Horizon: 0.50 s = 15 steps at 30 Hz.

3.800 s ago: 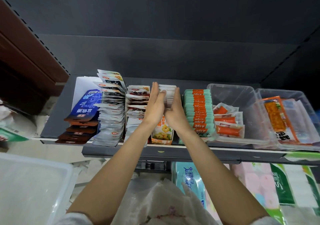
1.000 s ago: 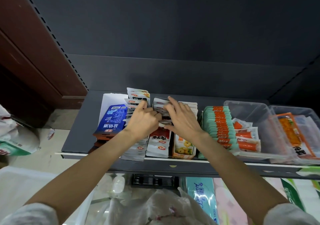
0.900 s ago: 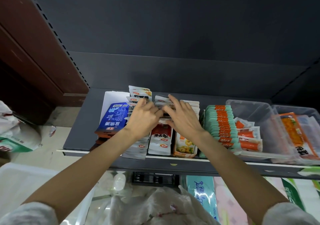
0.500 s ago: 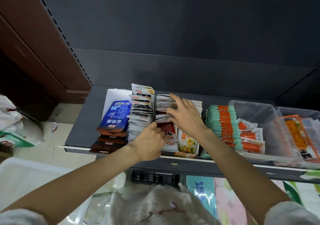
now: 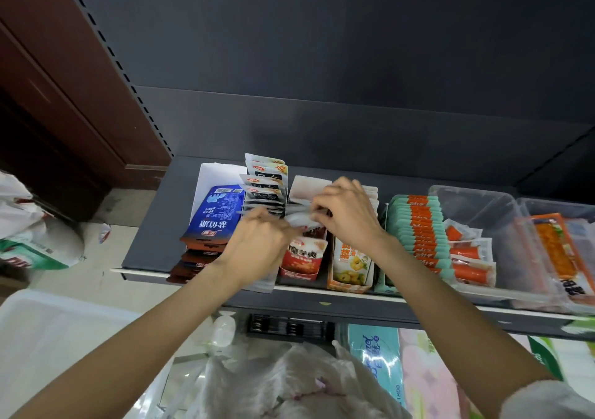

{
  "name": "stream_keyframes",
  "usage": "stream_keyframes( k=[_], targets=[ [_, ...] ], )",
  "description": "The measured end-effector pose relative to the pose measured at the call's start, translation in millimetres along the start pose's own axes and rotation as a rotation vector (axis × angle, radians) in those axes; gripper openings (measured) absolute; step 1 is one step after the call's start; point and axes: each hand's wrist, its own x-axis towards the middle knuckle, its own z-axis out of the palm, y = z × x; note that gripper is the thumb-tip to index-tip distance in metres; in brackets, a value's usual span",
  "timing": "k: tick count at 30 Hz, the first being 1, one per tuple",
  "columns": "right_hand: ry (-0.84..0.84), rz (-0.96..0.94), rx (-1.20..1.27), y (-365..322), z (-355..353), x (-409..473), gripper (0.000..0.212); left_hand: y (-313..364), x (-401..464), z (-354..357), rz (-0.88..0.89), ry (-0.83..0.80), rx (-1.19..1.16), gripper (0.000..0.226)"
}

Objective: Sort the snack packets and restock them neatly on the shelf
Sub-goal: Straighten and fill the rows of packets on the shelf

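While the left hand point(image 5: 257, 244) blurs, seemingly pinching pale packets point(image 5: 297, 217), the right hand point(image 5: 347, 212) grips them.

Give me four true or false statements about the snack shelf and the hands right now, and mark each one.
1. Both hands, left hand and right hand, work at the white packets in the middle row. True.
2. The blue packet lies at the right end of the shelf. False: it lies at the left end.
3. The green and orange packets stand right of the right hand. True.
4. The clear bin is packed full. False: a few orange packets sit at its front.
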Motion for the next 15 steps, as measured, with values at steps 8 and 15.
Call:
stream_keyframes(
  k=[8, 15],
  targets=[
    [-0.126, 0.115, -0.007, 20.2, -4.6, 19.7, 0.031, 16.1, 20.2, 23.4, -0.111, 0.205, 0.120, 0.042],
    [-0.028, 0.160, -0.062, 34.5, -10.0, 27.2, 0.034, 10.8, 41.7, 26.4, -0.195, 0.139, 0.225, 0.049]
  ],
)
